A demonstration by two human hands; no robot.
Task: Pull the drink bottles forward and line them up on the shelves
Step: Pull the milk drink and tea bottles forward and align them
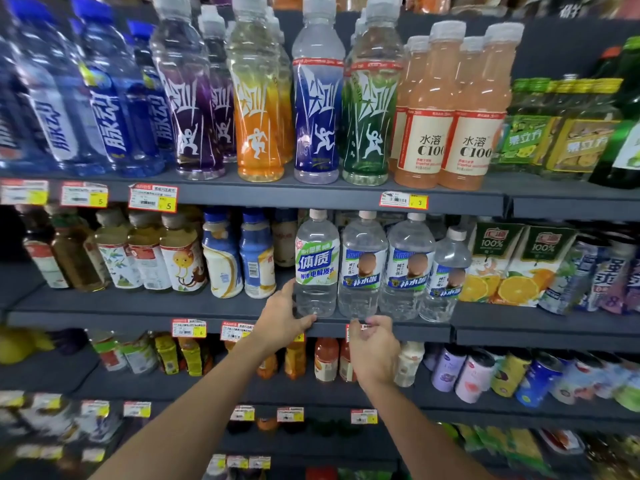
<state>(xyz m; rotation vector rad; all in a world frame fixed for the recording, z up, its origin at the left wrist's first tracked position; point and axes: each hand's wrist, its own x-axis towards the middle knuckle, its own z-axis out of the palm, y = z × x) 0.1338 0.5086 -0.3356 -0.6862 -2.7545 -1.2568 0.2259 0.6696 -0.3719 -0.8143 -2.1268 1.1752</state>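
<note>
- While the left hand (282, 315) grips the green-label bottle (317, 261) low down, thumb on its left side and fingers hooked round the front of its base, that bottle stands upright right at the front lip of the middle shelf (138, 308).
- It's a clear plastic bottle with a white cap and clear liquid. The wraparound label is green up top, with big white and blue characters.
- Just to its right stand three blue-label bottles (363, 268), packed close. They have the same clear bodies and pale caps, and each blue-and-white label has a round brownish picture on it.
- Two of them sit about level with the green one. The far-right one looks shorter, but whether it's a smaller size or just set further back is hard to tell.
- The right hand (372, 344) hangs just under the shelf edge, below the first blue-label bottle. Its fingers are loosely curled with nothing in them, clear of the bottles.
- Orange juice cartons (519, 268) sit right of the row. On the left, blue-and-white milky bottles (239, 258) stand further back on the shelf.
- Red-and-yellow price tags (189, 328) are stuck along the shelf edge.
</note>
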